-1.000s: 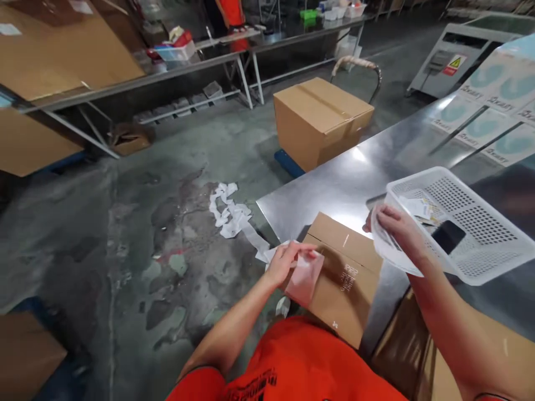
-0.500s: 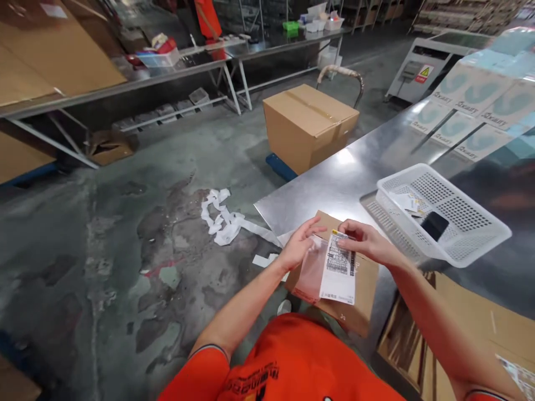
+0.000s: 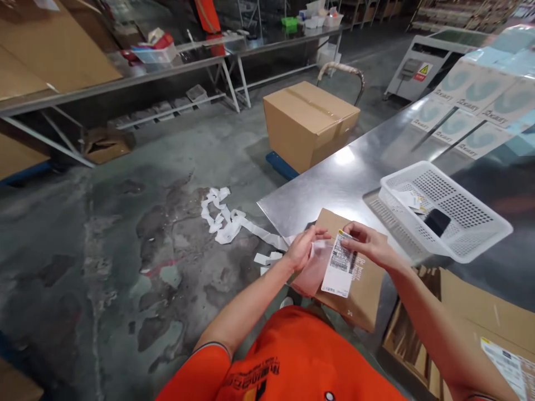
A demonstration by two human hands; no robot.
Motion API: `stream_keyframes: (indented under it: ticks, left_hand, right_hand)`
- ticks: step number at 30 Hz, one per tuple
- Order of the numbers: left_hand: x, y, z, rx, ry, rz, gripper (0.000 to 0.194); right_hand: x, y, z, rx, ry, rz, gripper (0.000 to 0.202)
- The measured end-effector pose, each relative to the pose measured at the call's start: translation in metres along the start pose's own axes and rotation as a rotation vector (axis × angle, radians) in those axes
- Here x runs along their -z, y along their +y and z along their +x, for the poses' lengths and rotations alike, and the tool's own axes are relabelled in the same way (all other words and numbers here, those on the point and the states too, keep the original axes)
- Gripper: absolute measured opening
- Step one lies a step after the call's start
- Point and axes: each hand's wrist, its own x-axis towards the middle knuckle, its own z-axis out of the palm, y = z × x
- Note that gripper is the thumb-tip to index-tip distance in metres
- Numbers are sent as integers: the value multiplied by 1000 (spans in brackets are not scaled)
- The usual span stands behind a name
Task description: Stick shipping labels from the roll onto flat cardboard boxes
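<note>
A brown cardboard box (image 3: 365, 284) with white print lies tilted at the near edge of the metal table, close to my body. My right hand (image 3: 370, 243) pinches the top of a white printed label (image 3: 337, 281) between thumb and fingers, over the box. The label lies along the box's face, beside a pinkish clear film (image 3: 312, 270). My left hand (image 3: 307, 245) is at the box's left side with its fingers stretched out, touching the film's upper part. Whether the left thumb holds the film is too small to tell.
A white basket (image 3: 480, 248) with a dark phone stands right on the metal table (image 3: 309, 200). Boxed goods (image 3: 476, 89) are farther back. A large carton (image 3: 309, 111) sits on a blue trolley. White strips (image 3: 228, 228) lie on the floor. Flattened cardboard (image 3: 480, 301) is at right.
The label now lies lower against the box, and more of the print beside it shows. Both hands have shifted slightly right. The box has tilted a little.
</note>
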Motion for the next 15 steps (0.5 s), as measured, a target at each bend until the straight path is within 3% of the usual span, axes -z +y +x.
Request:
stream_keyframes:
  ticks: [3,5,9,11,15]
  left_hand:
    - [-6,0,6,-42,-3,32,45]
    - [-9,0,2,-90,-28,153,48]
    - [-11,0,-22,-189,-152,437,48]
    - [-12,-3,-32,-222,-181,468,43]
    - [-7,-9,-31,-160,-12,363,36]
  right_hand:
    - [5,0,-1,-6,-29,-18,37]
    - [12,4,-1,-2,18,53,37]
    - [12,18,8,105,226,430,39]
    - [-1,28,12,125,222,556,39]
    - [-20,46,21,42,139,583,37]
